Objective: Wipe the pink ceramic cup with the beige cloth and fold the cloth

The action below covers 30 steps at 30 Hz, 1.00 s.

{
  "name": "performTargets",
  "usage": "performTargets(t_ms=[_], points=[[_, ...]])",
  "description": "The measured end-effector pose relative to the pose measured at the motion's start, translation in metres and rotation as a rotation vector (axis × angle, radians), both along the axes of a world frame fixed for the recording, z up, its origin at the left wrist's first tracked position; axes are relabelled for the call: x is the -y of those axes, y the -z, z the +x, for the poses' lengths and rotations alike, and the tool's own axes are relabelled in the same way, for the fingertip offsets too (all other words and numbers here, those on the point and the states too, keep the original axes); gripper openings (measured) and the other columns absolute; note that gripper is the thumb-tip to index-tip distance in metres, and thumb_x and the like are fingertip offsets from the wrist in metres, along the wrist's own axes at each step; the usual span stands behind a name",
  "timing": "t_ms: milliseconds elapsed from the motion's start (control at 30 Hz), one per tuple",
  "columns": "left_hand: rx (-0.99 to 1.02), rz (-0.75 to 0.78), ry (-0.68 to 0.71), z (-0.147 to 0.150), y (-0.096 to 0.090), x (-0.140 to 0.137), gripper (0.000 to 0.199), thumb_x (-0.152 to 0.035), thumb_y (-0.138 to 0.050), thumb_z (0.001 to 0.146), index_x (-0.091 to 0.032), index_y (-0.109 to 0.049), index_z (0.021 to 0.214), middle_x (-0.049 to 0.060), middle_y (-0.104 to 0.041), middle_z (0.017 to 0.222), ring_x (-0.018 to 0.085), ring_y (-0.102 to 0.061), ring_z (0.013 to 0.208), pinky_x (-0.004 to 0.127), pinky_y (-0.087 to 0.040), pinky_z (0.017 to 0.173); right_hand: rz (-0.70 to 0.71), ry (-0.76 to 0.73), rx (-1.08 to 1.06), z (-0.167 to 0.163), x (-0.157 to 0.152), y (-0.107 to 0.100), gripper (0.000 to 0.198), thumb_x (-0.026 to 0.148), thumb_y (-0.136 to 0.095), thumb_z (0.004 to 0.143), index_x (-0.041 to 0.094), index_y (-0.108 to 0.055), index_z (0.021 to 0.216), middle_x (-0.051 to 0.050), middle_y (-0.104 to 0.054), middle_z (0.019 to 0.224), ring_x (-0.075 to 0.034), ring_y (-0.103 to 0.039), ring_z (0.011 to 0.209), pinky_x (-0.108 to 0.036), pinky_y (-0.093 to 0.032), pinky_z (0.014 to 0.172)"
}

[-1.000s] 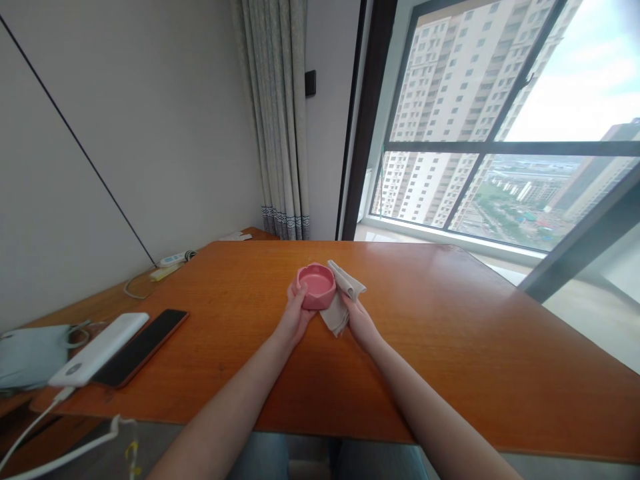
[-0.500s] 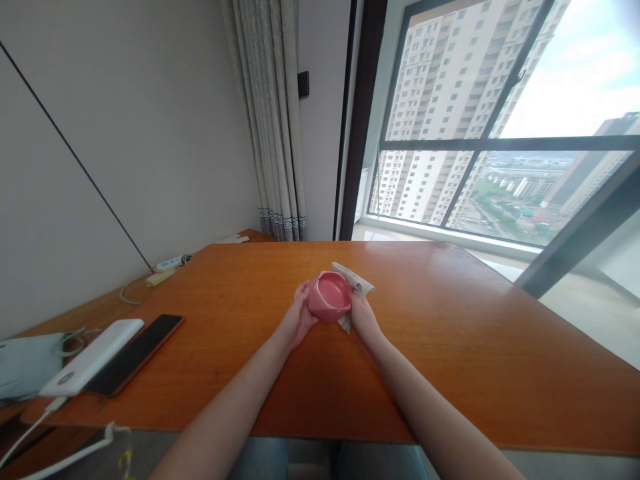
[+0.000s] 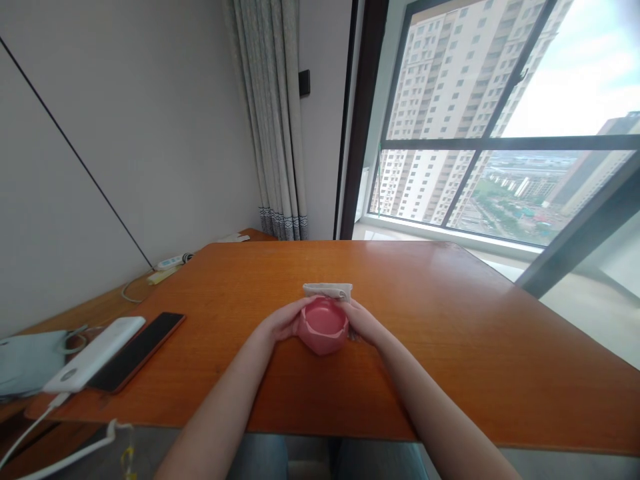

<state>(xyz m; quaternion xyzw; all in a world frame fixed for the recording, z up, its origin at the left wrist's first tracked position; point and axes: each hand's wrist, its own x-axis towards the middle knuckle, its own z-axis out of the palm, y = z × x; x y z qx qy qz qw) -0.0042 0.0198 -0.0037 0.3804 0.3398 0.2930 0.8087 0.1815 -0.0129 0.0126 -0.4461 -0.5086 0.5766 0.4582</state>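
A pink faceted bowl (image 3: 324, 339) is held above the wooden table, its opening toward me. My left hand (image 3: 289, 320) is closed around its left side, with the thumb near the rim. My right hand (image 3: 361, 322) grips a pale grey cloth (image 3: 327, 290) at the bowl's right side. Most of that cloth shows as a folded strip behind the far rim, and a bit of it pokes out below my right hand. The fingers behind the bowl are hidden.
At the left of the table (image 3: 240, 280) lie a black phone (image 3: 137, 353) and a white power bank (image 3: 95, 353) with a cable. A power strip (image 3: 170, 262) is by the wall. A large window (image 3: 480, 144) stands beyond the table's right side.
Both hands have brought the bowl nearer to me and slightly left, tipping it. The cloth has shifted from the bowl's right side to behind its far rim.
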Motion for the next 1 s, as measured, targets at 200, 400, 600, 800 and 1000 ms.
performTargets(t_ms=[200, 400, 600, 800, 1000], points=[[0.080, 0.148, -0.270, 0.012, 0.003, 0.002, 0.036, -0.034, -0.066, 0.078, -0.014, -0.062, 0.108, 0.012, -0.066, 0.108, 0.018, -0.064, 0.089, 0.029, -0.051, 0.079, 0.154, 0.087, -0.033, 0.003, -0.011, 0.008, 0.045, 0.053, -0.055, 0.080, 0.026, -0.063, 0.115, -0.002, -0.063, 0.121, -0.025, -0.050, 0.121, -0.042, -0.032, 0.108], [0.153, 0.235, -0.560, 0.029, 0.001, 0.009, 0.036, -0.034, -0.069, 0.075, -0.017, -0.062, 0.106, 0.008, -0.065, 0.108, 0.017, -0.061, 0.095, 0.028, -0.049, 0.084, 0.218, 0.231, -0.014, -0.002, -0.019, 0.022, 0.055, 0.057, -0.051, 0.080, 0.028, -0.054, 0.128, -0.002, -0.056, 0.131, -0.026, -0.041, 0.129, -0.044, -0.026, 0.112], [0.183, 0.185, -0.401, 0.030, -0.004, 0.014, 0.041, -0.032, -0.068, 0.077, -0.019, -0.058, 0.114, 0.009, -0.061, 0.119, 0.018, -0.060, 0.098, 0.030, -0.051, 0.082, 0.227, 0.280, -0.043, 0.001, -0.021, 0.023, 0.050, 0.051, -0.052, 0.081, 0.026, -0.057, 0.125, -0.002, -0.059, 0.128, -0.027, -0.046, 0.125, -0.044, -0.030, 0.109], [0.097, 0.068, -0.122, 0.016, -0.010, 0.014, 0.049, -0.050, -0.053, 0.084, -0.015, -0.060, 0.118, 0.013, -0.066, 0.110, 0.025, -0.063, 0.096, 0.034, -0.052, 0.076, 0.122, 0.131, -0.068, 0.005, -0.015, 0.015, 0.042, 0.046, -0.057, 0.079, 0.023, -0.064, 0.114, -0.003, -0.067, 0.115, -0.029, -0.054, 0.117, -0.045, -0.040, 0.101], [0.071, 0.075, -0.199, 0.019, -0.002, 0.011, 0.034, -0.032, -0.059, 0.083, -0.011, -0.065, 0.109, 0.012, -0.070, 0.100, 0.021, -0.065, 0.088, 0.029, -0.050, 0.078, 0.099, 0.049, -0.014, 0.004, -0.006, 0.003, 0.043, 0.055, -0.057, 0.077, 0.024, -0.069, 0.105, -0.002, -0.070, 0.109, -0.029, -0.058, 0.111, -0.043, -0.041, 0.100]])
